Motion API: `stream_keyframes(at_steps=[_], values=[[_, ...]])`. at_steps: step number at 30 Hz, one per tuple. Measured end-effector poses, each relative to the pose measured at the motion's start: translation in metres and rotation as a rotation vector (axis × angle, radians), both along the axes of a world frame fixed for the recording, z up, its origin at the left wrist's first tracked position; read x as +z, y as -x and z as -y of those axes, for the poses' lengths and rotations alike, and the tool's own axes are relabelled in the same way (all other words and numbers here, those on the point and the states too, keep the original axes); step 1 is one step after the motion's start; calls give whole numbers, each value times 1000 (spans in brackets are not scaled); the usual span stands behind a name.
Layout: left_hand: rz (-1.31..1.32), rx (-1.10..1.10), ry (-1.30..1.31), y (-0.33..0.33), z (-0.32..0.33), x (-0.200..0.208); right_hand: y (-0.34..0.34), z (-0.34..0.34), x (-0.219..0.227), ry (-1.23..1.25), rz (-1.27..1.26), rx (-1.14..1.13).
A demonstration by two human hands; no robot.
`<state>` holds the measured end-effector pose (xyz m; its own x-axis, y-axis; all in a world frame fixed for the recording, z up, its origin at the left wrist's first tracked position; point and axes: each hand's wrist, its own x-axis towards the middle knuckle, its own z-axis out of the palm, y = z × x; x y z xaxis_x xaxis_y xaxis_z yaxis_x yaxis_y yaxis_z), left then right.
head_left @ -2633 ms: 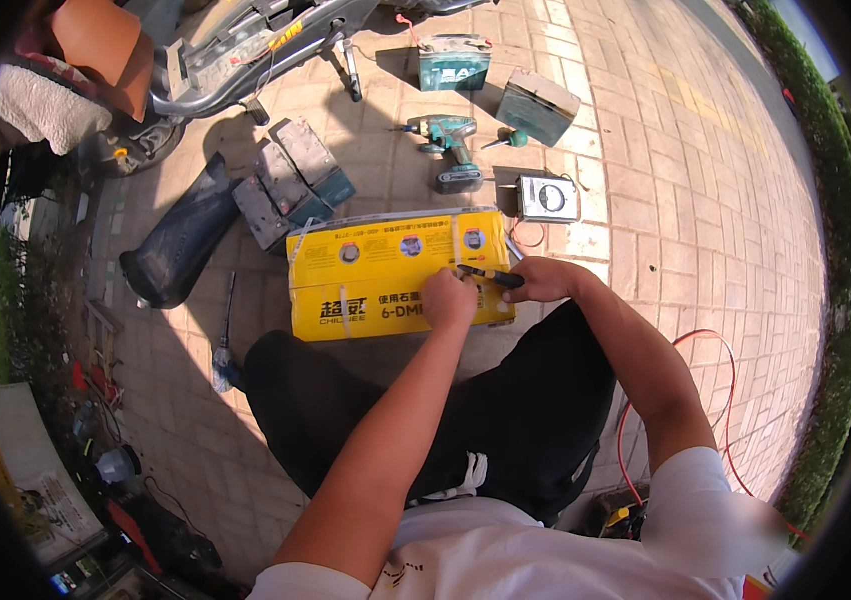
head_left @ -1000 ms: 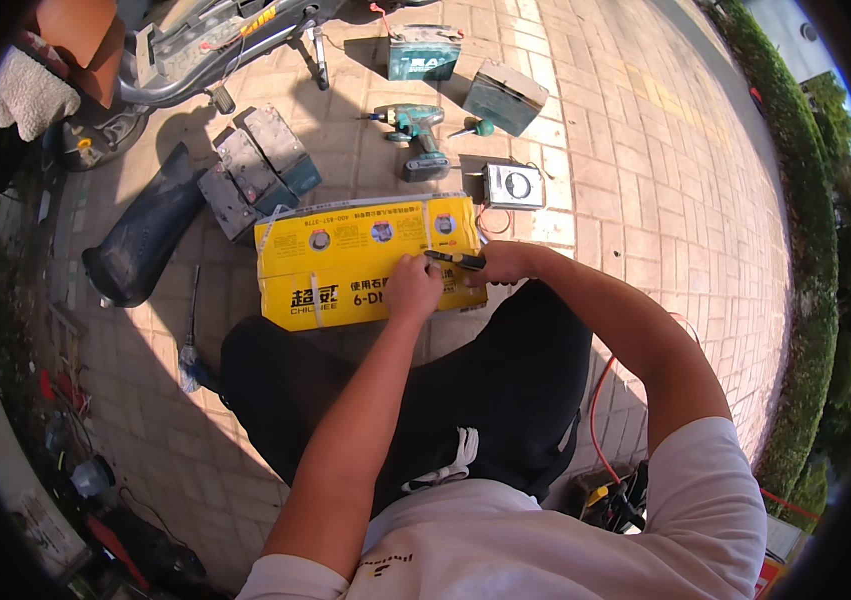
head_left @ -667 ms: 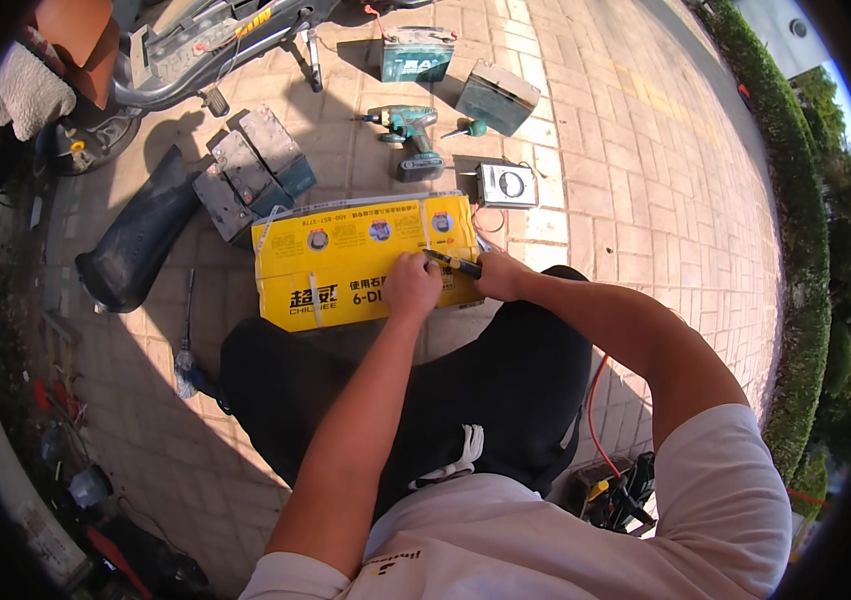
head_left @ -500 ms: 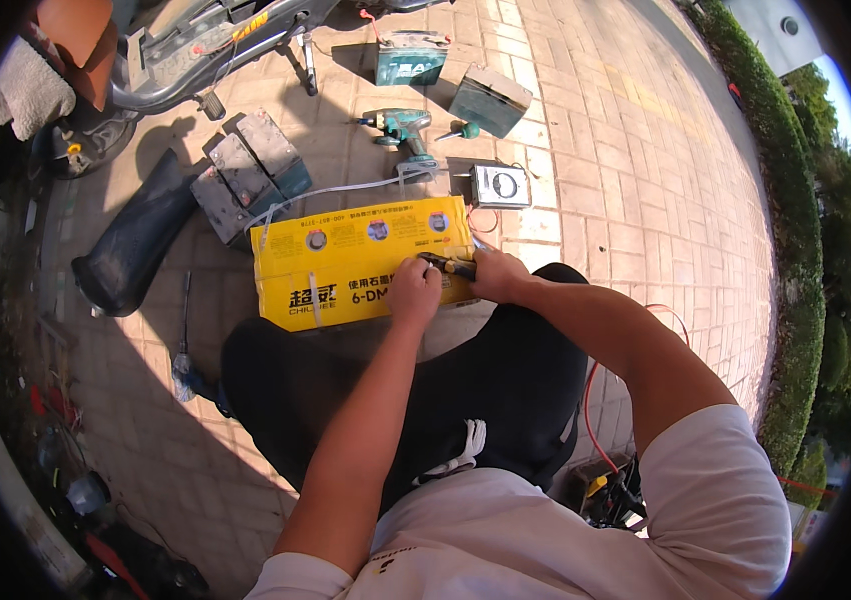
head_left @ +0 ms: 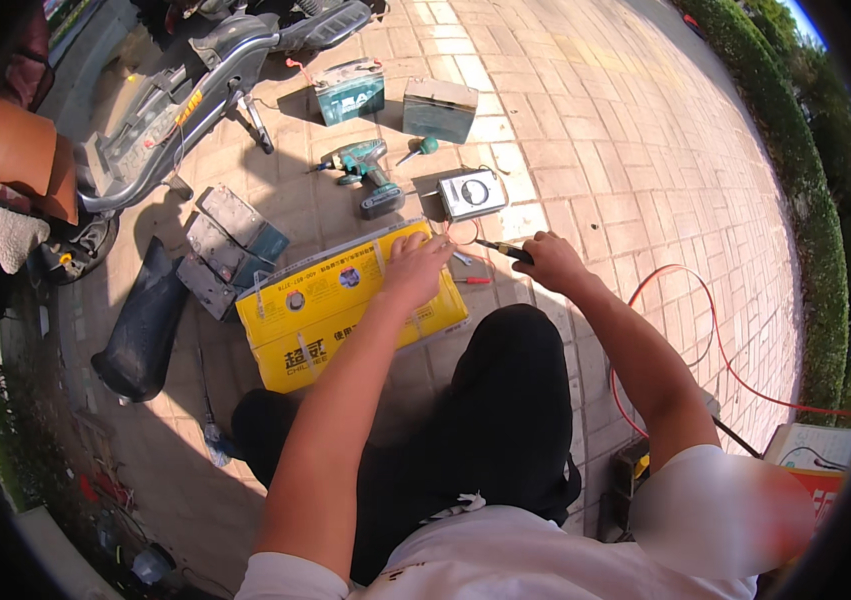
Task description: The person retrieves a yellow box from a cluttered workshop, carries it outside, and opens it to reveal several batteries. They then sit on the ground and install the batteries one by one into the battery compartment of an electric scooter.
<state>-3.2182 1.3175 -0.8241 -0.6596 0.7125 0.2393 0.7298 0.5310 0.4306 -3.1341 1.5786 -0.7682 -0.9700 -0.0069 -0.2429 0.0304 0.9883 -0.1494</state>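
Observation:
A yellow cardboard box (head_left: 285,335) lies in front of my knees, with pale strapping band (head_left: 259,296) across its left part. My left hand (head_left: 417,268) rests on the box's far right part, fingers apart and reaching over the far edge. Right of the box, my right hand (head_left: 552,264) is closed around the dark handles of pliers (head_left: 513,251), their tip pointing left. Just beyond the hands is a multimeter (head_left: 472,194) with a large dial. A red-handled probe (head_left: 475,281) and a small wrench (head_left: 461,258) lie between the box and my right hand.
A cordless drill (head_left: 360,165) and a green-handled screwdriver (head_left: 423,148) lie beyond the box. Two batteries (head_left: 349,95) stand farther off; more dusty batteries (head_left: 230,245) sit left. A scooter frame (head_left: 180,110) fills the upper left. Red cable (head_left: 715,330) curls at right.
My right hand has moved right, taking the pliers off the box. My left hand has opened from a fist onto the far edge. The loose strap no longer arches over the box.

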Motion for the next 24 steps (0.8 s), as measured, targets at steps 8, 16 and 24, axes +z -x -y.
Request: stream_keyframes(at_steps=[8,16,24], values=[[-45,-293,608,47,-23,28,-36,41,-32,228,-22,-158],[13,-306,638,52,-33,30,-10,57,-54,244,-219,-57],[34,-294,627,50,-31,29,-14,49,-62,253,-314,-61]])
